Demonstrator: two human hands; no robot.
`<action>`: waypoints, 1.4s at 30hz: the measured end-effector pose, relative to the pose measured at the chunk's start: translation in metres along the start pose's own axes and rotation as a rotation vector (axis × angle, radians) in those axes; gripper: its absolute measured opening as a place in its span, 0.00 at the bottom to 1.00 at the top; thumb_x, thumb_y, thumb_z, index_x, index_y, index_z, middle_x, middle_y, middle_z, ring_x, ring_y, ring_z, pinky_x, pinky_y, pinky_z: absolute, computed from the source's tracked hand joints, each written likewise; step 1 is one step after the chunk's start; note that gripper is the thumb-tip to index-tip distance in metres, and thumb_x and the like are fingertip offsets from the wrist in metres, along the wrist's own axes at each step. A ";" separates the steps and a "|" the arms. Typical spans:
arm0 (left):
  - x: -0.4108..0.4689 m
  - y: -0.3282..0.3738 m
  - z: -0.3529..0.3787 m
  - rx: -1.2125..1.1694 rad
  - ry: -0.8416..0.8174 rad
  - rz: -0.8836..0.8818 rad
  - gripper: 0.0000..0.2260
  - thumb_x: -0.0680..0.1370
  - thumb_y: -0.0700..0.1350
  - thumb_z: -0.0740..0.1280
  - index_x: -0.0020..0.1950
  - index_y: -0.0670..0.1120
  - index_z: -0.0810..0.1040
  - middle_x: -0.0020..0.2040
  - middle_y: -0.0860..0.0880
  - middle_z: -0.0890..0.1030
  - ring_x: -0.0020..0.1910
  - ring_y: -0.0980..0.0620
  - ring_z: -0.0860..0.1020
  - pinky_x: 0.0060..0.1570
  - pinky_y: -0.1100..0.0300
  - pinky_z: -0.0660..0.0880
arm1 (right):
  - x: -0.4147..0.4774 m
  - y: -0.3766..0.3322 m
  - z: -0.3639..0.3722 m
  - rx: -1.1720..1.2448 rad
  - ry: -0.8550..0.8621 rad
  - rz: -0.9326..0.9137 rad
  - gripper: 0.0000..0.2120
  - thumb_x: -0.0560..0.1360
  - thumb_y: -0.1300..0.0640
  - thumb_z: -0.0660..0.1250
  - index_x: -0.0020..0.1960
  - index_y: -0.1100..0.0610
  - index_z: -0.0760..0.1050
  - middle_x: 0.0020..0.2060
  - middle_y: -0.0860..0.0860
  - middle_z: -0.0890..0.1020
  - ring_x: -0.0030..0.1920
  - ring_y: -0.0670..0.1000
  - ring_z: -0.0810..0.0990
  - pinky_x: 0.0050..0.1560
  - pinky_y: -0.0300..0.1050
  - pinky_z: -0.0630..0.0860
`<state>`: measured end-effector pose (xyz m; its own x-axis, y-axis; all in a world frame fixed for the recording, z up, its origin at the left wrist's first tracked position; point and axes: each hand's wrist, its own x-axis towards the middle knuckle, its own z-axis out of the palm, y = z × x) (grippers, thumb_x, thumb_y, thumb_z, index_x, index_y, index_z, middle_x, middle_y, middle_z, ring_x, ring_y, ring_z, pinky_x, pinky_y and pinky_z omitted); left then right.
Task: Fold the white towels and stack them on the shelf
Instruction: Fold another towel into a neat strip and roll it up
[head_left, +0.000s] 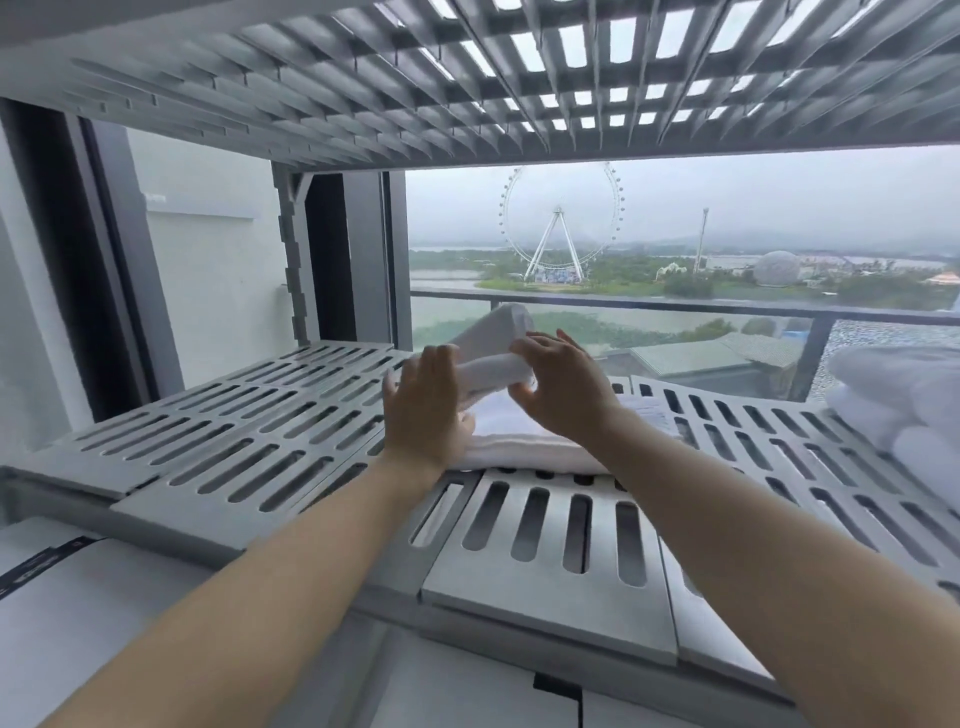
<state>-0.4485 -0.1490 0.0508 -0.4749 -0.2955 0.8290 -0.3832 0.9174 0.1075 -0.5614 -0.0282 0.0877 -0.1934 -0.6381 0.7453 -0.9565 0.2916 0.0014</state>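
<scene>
The shelf (270, 441) is grey, hard moulded plastic, its deck cut through with rows of long rounded slots, and the tier above (363, 93) shows the same grid from underneath. On the deck, about mid-width, a flat towel (519, 449) lies folded, white and soft with a fine nap, its thick rounded fold facing the front edge. On top of it sits the upper towel (491, 371), also white, gathered into a fat, roll-like bundle. Its long axis runs left to right across the shelf, while a further part of it tilts up and back toward the window (727, 218). This bundle is caught between both hands. The left hand (426, 402) stands at its left end, back toward me, fingers fairly straight and laid flat against the cloth. The right hand (563, 387) is at the right end, fingers arched over the top and thumb tucked beneath, holding that end. Both bare forearms reach in over the shelf's front edge. Well apart, at the far right, a pile of towels (904, 400) bulges in soft white rolls. Through the glass there is a balcony railing (675, 306) and a Ferris wheel (558, 223) under a grey sky.
</scene>
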 end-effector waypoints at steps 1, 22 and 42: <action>-0.002 -0.002 0.000 0.016 -0.037 -0.077 0.28 0.66 0.43 0.75 0.61 0.43 0.66 0.55 0.44 0.73 0.55 0.44 0.73 0.58 0.41 0.71 | 0.003 0.000 -0.002 -0.004 0.022 0.015 0.10 0.70 0.58 0.67 0.49 0.61 0.74 0.48 0.57 0.81 0.51 0.57 0.79 0.63 0.49 0.67; 0.015 -0.013 0.011 -0.196 -0.222 -0.249 0.21 0.70 0.38 0.65 0.61 0.51 0.74 0.44 0.47 0.81 0.37 0.48 0.74 0.34 0.59 0.68 | -0.003 -0.011 0.010 -0.304 -0.313 0.010 0.23 0.71 0.65 0.64 0.65 0.55 0.66 0.59 0.52 0.75 0.60 0.54 0.74 0.46 0.49 0.75; 0.015 0.017 0.026 -0.045 -0.039 -0.136 0.53 0.63 0.52 0.77 0.73 0.55 0.40 0.74 0.43 0.55 0.70 0.40 0.59 0.56 0.41 0.71 | 0.056 -0.018 -0.033 -0.532 -0.119 0.121 0.05 0.68 0.62 0.65 0.42 0.53 0.77 0.39 0.52 0.82 0.42 0.57 0.82 0.34 0.44 0.67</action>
<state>-0.4822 -0.1447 0.0505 -0.4521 -0.4270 0.7831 -0.4103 0.8791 0.2425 -0.5480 -0.0452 0.1514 -0.3477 -0.6448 0.6807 -0.6902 0.6674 0.2796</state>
